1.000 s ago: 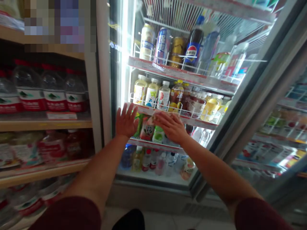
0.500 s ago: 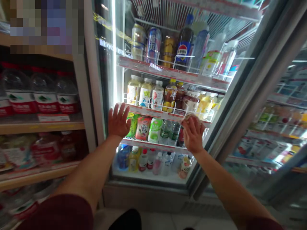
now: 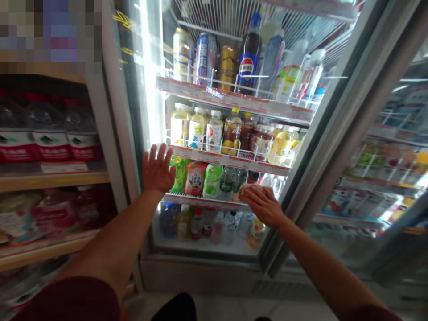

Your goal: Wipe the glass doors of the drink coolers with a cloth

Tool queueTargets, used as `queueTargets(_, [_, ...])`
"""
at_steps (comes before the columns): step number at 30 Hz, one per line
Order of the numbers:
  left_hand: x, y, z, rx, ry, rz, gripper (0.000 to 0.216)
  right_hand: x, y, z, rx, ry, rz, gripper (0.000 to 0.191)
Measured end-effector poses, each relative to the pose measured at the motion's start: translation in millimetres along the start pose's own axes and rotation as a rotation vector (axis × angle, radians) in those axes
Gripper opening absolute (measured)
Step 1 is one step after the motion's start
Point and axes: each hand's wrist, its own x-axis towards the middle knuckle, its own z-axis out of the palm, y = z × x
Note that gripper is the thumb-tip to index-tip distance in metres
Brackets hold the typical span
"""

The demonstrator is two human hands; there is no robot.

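My left hand is open, fingers spread, palm flat against the glass door of a lit drinks fridge near its left edge. My right hand presses a small pale cloth against the same glass, lower and to the right, in front of the shelf edge below the green and red bottles. Only the cloth's edge shows past the fingers. Both forearms are bare below dark red sleeves.
Behind the glass stand several shelves of bottles and cans, with a cola bottle on top. A wooden shelf unit with large water bottles stands at the left. The metal door frame and a second fridge door lie at the right.
My right hand has slid the cloth across the glass, first to the right, then down to the lower shelf level. My left hand stays on the glass; the view has shifted slightly.
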Motion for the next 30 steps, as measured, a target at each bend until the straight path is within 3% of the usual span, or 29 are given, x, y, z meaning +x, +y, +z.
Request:
queueTargets(4, [0.2, 0.3, 0.2, -0.027, -0.019, -0.038, 0.062, -19.6, 4.6, 5.9, -0.117, 0.198, 0.405, 0.06])
queueTargets(5, [0.5, 0.5, 0.1, -0.034, -0.028, -0.048, 0.063, -25.7, 2.0, 8.8, -0.13, 0.208, 0.445, 0.061])
queueTargets(7, [1.1, 0.9, -0.1, -0.05, -0.044, -0.063, 0.065, -42.1, -12.4, 16.4, -0.079, 0.102, 0.335, 0.058])
queueTargets(11, [2.4, 1.5, -0.8, -0.083, -0.06, -0.084, 0.065, -82.9, -54.6, 33.1, 0.185, -0.249, -0.11, 0.056])
queueTargets(13, [2.8, 2.1, -1.3, -0.096, -0.064, -0.092, 0.063, -96.6, -68.9, 39.8, 0.241, -0.316, -0.131, 0.056])
queueTargets(16, [2.8, 3.1, -1.9, -0.107, -0.081, -0.109, 0.066, -101.3, -83.1, 47.1, 0.236, -0.322, -0.035, 0.056])
queueTargets(20, [2.6, 4.3, -1.9, -0.07, -0.1, -0.11, 0.064, -79.0, -101.9, 54.1, 0.296, -0.361, -0.089, 0.052])
queueTargets(24, [2.3, 5.6, -2.4, -0.033, -0.083, -0.083, 0.062, -28.9, -116.7, 61.3, 0.371, -0.374, -0.192, 0.048])
queueTargets(28, [1.7, 6.5, -2.9, -0.022, -0.066, -0.063, 0.061, 17.7, -135.9, 72.7, 0.292, -0.222, 0.027, 0.055])
queueTargets(30, [1.5, 6.5, -3.0, -0.03, -0.069, -0.059, 0.061, 31.0, -148.3, 79.6, 0.29, -0.184, 0.048, 0.055])
